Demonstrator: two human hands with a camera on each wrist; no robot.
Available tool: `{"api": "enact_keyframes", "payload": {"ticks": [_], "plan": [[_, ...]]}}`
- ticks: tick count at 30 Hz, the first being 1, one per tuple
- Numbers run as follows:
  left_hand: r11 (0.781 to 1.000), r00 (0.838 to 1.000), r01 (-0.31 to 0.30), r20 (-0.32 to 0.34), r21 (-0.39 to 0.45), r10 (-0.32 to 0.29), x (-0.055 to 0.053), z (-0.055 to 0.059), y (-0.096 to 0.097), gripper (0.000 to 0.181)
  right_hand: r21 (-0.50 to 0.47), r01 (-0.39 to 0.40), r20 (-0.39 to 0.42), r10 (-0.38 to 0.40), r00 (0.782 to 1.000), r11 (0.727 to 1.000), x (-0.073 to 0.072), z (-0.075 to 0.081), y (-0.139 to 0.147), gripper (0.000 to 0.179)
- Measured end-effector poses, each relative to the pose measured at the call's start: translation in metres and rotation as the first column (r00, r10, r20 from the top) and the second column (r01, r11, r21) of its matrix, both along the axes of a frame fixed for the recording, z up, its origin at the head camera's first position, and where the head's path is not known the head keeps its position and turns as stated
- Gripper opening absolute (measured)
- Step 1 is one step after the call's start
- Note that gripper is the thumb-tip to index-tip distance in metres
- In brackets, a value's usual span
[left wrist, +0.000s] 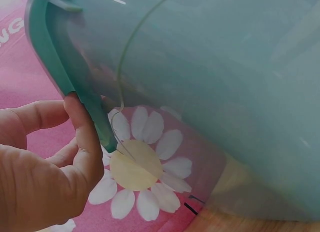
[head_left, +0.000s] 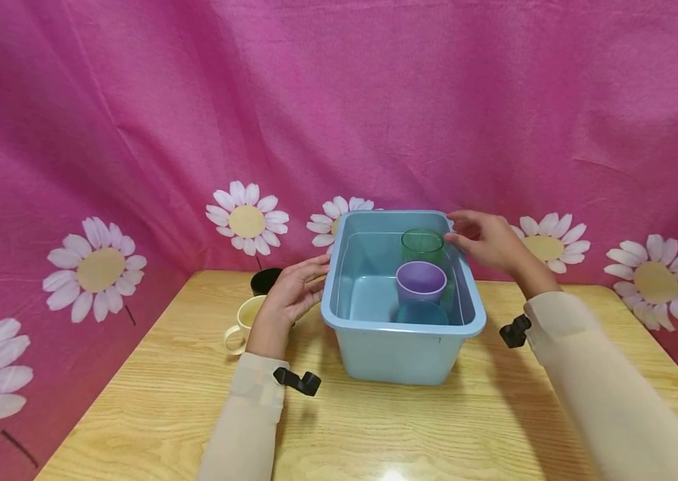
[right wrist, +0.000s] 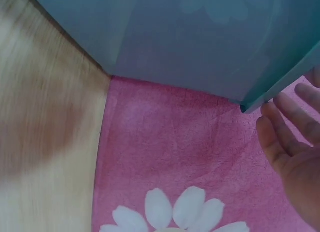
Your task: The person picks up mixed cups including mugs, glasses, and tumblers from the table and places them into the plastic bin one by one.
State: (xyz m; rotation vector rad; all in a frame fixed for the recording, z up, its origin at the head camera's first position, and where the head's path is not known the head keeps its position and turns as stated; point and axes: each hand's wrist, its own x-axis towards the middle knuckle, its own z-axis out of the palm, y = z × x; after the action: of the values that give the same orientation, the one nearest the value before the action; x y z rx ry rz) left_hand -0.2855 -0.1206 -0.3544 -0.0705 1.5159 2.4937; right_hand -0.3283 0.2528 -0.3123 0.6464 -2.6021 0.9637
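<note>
A light blue plastic tub (head_left: 399, 354) stands on the wooden table between both hands. My left hand (head_left: 293, 290) is at the tub's left rim, its fingertips touching the rim from outside; the left wrist view shows those fingers (left wrist: 85, 137) slightly bent at the lip. On the far right side, my right hand (head_left: 485, 237) has its thumb and fingertips at the rim. Fairly straight fingers (right wrist: 282, 127) reach up to the lip in the right wrist view. Inside the tub, along its right side, are a green glass (head_left: 423, 247), a purple cup (head_left: 421, 279) and a teal cup (head_left: 423, 312).
A pale yellow mug (head_left: 248, 314) with its handle to the left stands beyond my left wrist, partly hidden by it. Behind it is a black cup (head_left: 265, 280). A pink cloth (head_left: 375, 100) with white daisies hangs behind the wooden table (head_left: 152, 407).
</note>
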Motion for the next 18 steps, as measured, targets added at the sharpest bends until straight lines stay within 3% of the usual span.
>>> {"api": "enact_keyframes", "payload": {"ticks": [12, 18], "plan": [[1.0, 1.0, -0.002, 0.002, -0.005, 0.002, 0.001, -0.001, 0.0, 0.042, -0.121, 0.108, 0.035, -0.104, 0.994, 0.987, 0.023, -0.024, 0.01, 0.05], [1.0, 1.0, 0.007, -0.018, 0.016, -0.006, 0.001, 0.0, 0.001, 0.041, -0.28, 0.087, 0.174, -0.038, 0.984, 0.956, 0.034, -0.027, 0.009, 0.048]]}}
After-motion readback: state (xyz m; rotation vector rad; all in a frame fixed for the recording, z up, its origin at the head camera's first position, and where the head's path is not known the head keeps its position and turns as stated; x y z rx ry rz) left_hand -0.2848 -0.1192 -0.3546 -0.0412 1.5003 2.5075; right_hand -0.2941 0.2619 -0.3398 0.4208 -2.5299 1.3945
